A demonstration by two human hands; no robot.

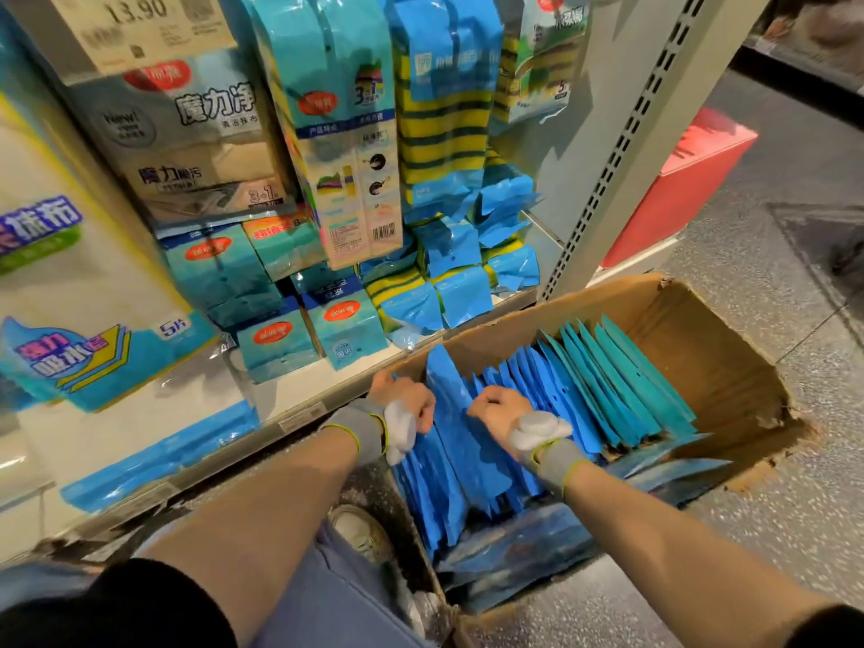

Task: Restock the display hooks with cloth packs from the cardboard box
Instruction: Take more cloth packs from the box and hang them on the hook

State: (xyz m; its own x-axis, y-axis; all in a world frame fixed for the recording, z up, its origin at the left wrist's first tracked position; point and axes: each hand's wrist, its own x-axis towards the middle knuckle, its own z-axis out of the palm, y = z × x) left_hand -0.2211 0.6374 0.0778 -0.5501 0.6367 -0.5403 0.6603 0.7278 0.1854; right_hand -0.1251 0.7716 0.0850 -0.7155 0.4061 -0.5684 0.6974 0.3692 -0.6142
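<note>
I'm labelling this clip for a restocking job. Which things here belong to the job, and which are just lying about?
Job: cardboard box; blue packs in it; left hand and right hand, both gripping them; hanging packs on the display.
Lying about: red box; price tag; shoe.

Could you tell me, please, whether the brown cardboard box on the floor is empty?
No, the brown cardboard box holds rows of flat blue cloth packs standing on edge.
</note>
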